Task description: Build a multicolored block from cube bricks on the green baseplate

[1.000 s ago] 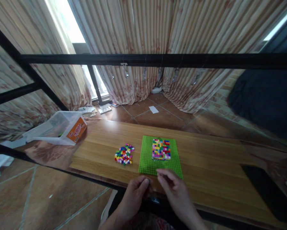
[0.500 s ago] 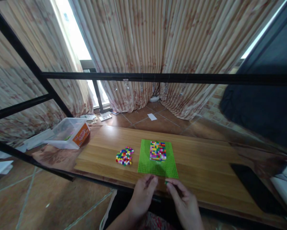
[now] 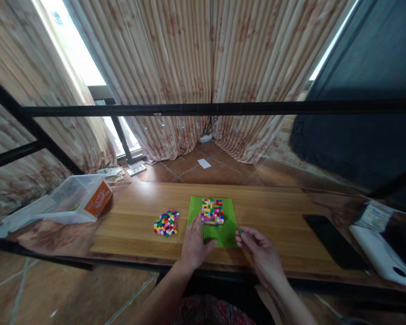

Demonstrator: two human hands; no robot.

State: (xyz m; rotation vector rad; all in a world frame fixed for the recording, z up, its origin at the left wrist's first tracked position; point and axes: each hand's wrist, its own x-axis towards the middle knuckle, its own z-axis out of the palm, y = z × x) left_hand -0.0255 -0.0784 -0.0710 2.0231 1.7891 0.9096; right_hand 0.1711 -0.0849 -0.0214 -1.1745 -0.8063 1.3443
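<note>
On the wooden table lies a green baseplate (image 3: 227, 234) carrying a block built of many coloured bricks (image 3: 212, 211). My left hand (image 3: 195, 243) rests over the plate's left side, fingers stretched out, its fingertips close to the left edge of the brick block. Whether they touch it I cannot tell. Between the thumb and forefinger of my right hand (image 3: 255, 243) is a small green brick (image 3: 240, 231), just off the plate's right edge. To the left of my left hand sits a pile of loose bricks (image 3: 166, 223) in mixed colours.
A clear plastic box with an orange label (image 3: 99, 198) stands at the table's left end. On the right lie a black flat object (image 3: 334, 241) and a white device (image 3: 385, 259). A black metal rail (image 3: 189, 109) crosses beyond the wooden table (image 3: 263, 203).
My left hand has moved forward onto the baseplate and its fingers have straightened. My right hand has risen beside the plate with the green brick. The view has turned slightly right.
</note>
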